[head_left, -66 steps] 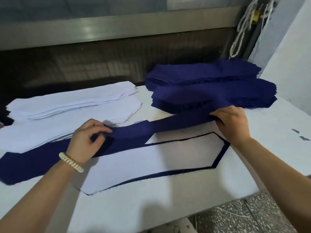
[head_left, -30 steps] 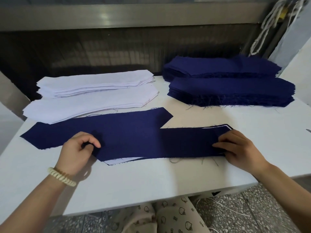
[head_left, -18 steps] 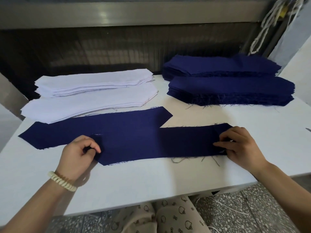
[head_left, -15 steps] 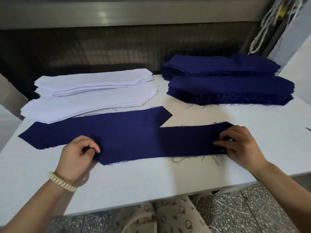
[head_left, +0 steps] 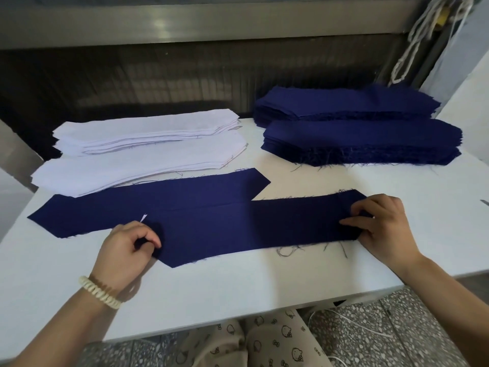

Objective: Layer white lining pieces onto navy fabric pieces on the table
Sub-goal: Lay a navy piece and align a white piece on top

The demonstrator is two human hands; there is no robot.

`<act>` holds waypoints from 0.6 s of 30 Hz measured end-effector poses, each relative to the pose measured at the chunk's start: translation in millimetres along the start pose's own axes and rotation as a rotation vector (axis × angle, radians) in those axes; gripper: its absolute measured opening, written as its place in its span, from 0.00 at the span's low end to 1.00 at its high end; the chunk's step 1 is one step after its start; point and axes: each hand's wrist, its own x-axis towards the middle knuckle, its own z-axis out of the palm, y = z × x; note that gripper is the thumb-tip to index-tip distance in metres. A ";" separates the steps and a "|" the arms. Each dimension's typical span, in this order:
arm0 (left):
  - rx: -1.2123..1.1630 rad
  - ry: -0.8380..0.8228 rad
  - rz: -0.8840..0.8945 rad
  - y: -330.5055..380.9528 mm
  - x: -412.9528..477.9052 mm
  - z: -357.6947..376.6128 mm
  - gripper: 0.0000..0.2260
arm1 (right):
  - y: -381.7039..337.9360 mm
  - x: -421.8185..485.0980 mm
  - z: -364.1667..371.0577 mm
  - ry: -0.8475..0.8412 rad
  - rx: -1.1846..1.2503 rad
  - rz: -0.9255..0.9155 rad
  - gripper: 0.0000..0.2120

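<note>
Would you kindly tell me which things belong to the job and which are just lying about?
Job: front navy piece, gripped by left hand and right hand; rear navy piece; white lining stacks; navy stacks.
Lying about: loose threads; white cord.

White rope (head_left: 426, 19) hanging far right; steel beam (head_left: 211, 22) across the back; speckled terrazzo floor (head_left: 397, 327) and cartoon-print trousers (head_left: 264, 340) below.

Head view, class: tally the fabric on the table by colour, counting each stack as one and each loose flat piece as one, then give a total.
White lining stacks: 2
Navy fabric stacks: 2
Navy pieces laid flat: 2
Total: 6
</note>
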 end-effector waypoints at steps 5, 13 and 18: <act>0.000 -0.005 -0.035 4.8 -1.3 -3.2 0.21 | -1.9 0.0 -2.9 -0.030 0.014 0.086 0.16; 0.463 0.026 -0.406 11.2 -2.9 -1.9 0.41 | -4.9 5.9 5.3 -0.468 -0.172 0.867 0.36; 0.468 -0.010 -0.443 10.8 4.4 4.0 0.40 | -3.5 17.6 3.6 -0.526 -0.130 0.956 0.34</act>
